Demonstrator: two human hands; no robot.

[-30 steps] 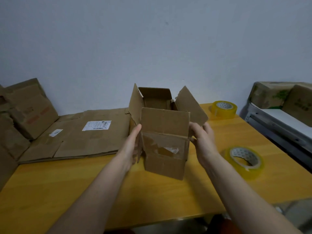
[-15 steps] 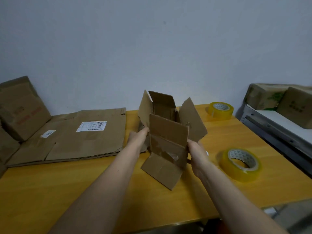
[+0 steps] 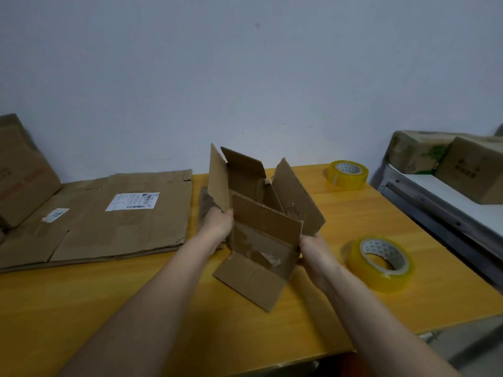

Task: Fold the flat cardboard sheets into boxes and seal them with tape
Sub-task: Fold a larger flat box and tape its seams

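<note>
Both forearms reach forward from the lower edge of the view and meet at a small cardboard box (image 3: 265, 229) in the middle of the wooden table (image 3: 81, 308). On the box's left side the left hand (image 3: 217, 223) grips where a raised flap meets the wall, fingers curled round the edge and mostly hidden behind the cardboard. Lower on the right side, the right hand (image 3: 313, 250) holds the near corner, its fingertips tucked out of sight behind the panel. The box is tilted, open mouth facing up and away toward the wall, four top flaps splayed outward; a bottom flap hangs loose toward the person, its corner touching the table. Torn tape remnants mark the near panel.

Just right of the right wrist lies a yellow tape roll (image 3: 381, 263); a second tape roll (image 3: 347, 174) sits near the table's far edge. Flat cardboard sheets (image 3: 109, 221) lie stacked to the left.
</note>
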